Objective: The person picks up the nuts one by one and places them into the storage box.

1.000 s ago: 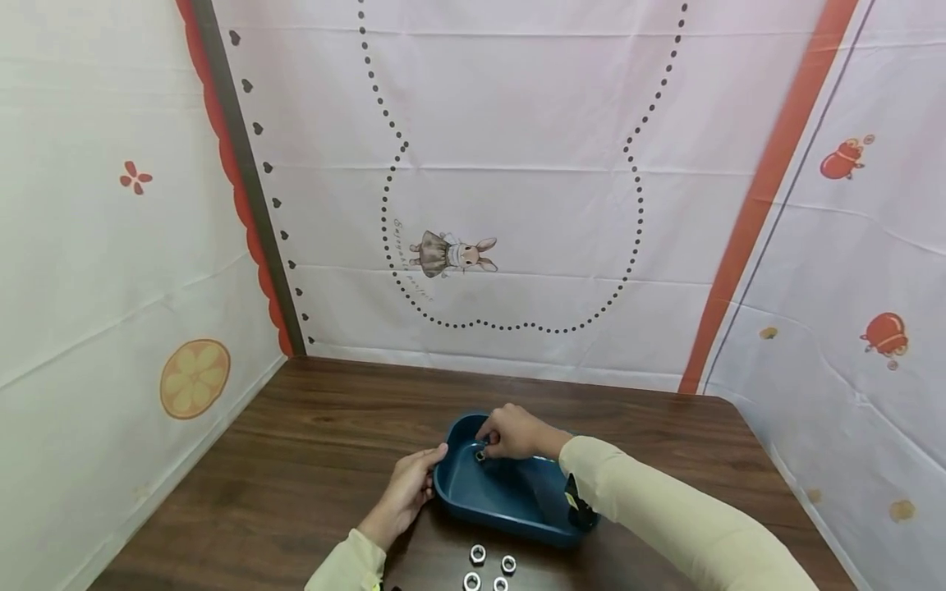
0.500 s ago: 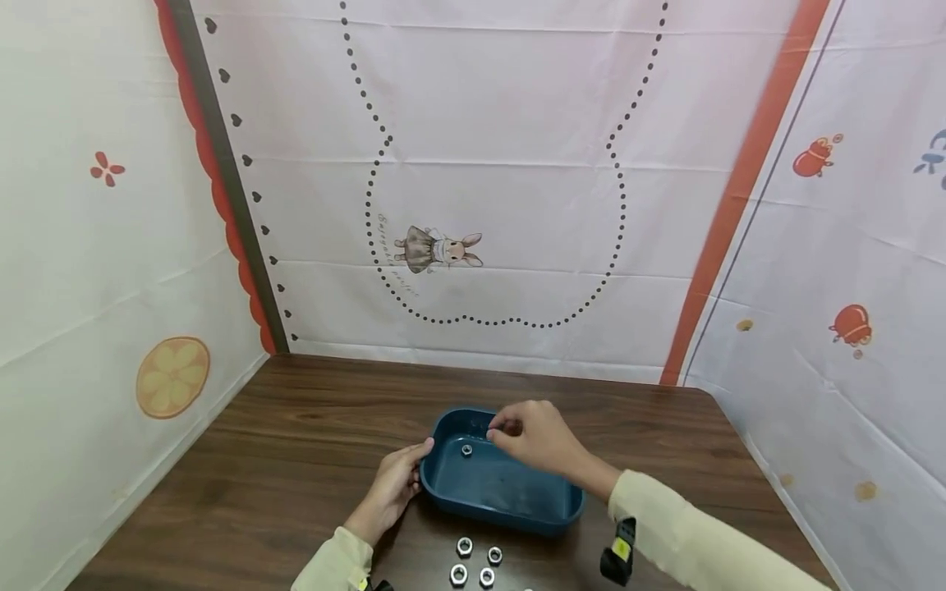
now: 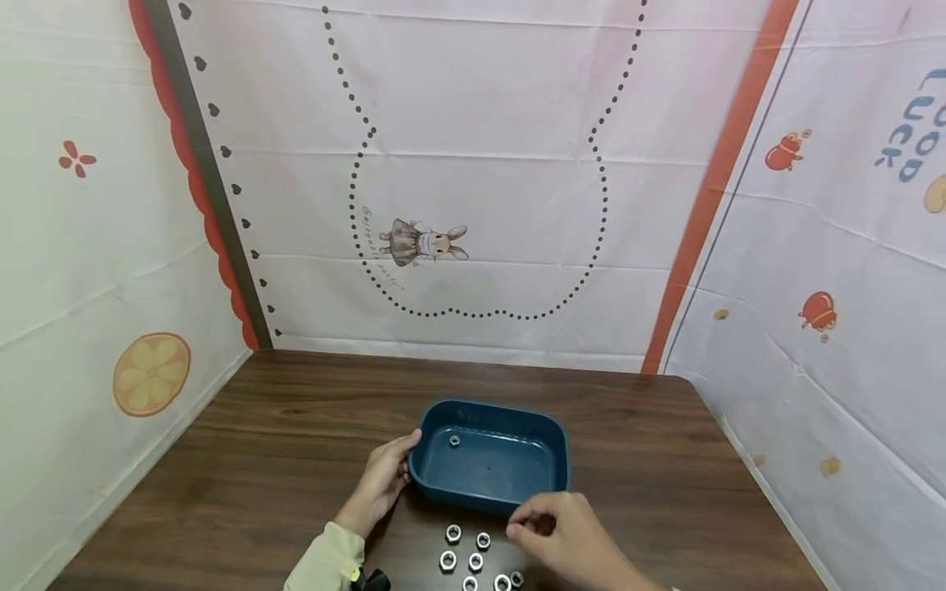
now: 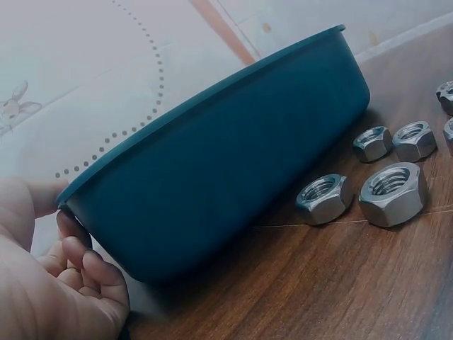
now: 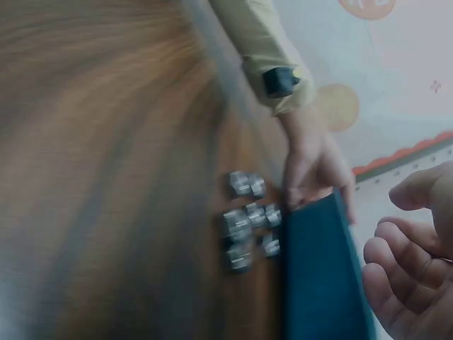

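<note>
My left hand [image 3: 379, 486] grips the left end of a blue rectangular tray [image 3: 502, 472], thumb over its rim and fingers curled against the outside wall. One small metal hex nut [image 3: 454, 442] lies inside, near the far left corner. My right hand [image 3: 567, 538] is over the tray's near right corner in the head view. Its fingers are loosely bent, and the right wrist view shows thumb and fingertips apart with nothing between them. Several more hex nuts [image 4: 394, 195] of different sizes lie on the table in front of the tray.
The dark wood-grain table [image 3: 296, 435] carries the tray and nuts. Printed white cloth [image 3: 502, 205] hangs behind it and along both sides. A black strap device [image 5: 280, 82] sits on the left sleeve.
My right hand has come out of the tray and moved down toward the nuts, leaving one nut inside. My left hand keeps its grip. The head view has shifted, bringing more nuts into sight.
</note>
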Motion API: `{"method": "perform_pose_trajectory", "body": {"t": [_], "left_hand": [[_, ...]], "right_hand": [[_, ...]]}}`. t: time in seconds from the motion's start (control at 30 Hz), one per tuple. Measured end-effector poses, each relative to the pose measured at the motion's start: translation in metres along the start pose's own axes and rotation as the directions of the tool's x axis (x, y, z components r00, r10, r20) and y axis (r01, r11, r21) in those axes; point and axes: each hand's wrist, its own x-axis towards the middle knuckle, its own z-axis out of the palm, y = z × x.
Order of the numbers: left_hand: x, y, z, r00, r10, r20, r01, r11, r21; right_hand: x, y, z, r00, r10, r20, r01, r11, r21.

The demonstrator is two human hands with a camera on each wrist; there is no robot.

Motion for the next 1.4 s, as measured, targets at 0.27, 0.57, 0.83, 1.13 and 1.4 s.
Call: {"method": "perform_pose_trajectory", "body": {"t": [0.27,0.57,0.83,1.13,1.4], "left_hand": [[0.001,-0.001,-0.001,1.000,-0.002,0.014,0.002,1.000,-0.019],[0.000,0.000,-0.002,1.000,-0.009,0.008,0.009,1.000,-0.024],[0.001,-0.001,-0.002,1.000,-0.016,0.013,0.016,1.000,-0.013],[0.001,0.000,-0.001,1.000,-0.010,0.007,0.010,1.000,-0.012],[0.001,0.000,-0.001,1.000,-0.014,0.019,0.014,1.000,-0.010]], "right_hand": [[-0.023,0.045,0.013,0.984,0.096,0.147,-0.107,0.992,0.070],[-0.023,0.060,0.026,0.981,0.093,0.169,-0.089,0.996,-0.031],[-0.022,0.061,0.031,0.986,0.087,0.139,-0.080,0.995,-0.054],[-0.024,0.060,0.033,0.994,0.058,0.097,-0.054,0.997,-0.046],[-0.026,0.058,0.031,0.995,0.075,0.061,-0.073,0.997,-0.028]]}}
